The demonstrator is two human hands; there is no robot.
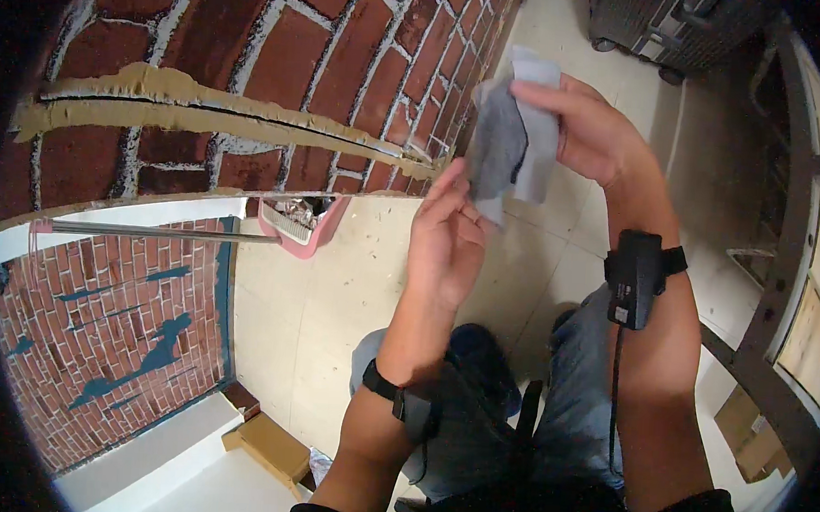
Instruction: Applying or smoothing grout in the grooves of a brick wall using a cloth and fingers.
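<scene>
In front of me I hold up a folded grey sheet [499, 154], dark grey on one face and pale grey on the flap at its right. Whether it is cloth or paper I cannot tell. My right hand [597, 131] pinches the pale flap, with the thumb lying across its upper part. At the lower left edge of the sheet, my left hand [450, 244] grips it with curled fingers. The sheet hides part of both hands' fingertips. Just to the left is a brick-patterned panel [337, 57], crossed by a dark gap with tan, torn-looking strips along both sides.
A pink dustpan [314, 237] with debris and a long metal handle [161, 233] lies below the panel. A second brick-patterned board [128, 334] and a cardboard box [275, 448] are at lower left. A dark suitcase [663, 28] stands far right, near a metal frame [786, 248].
</scene>
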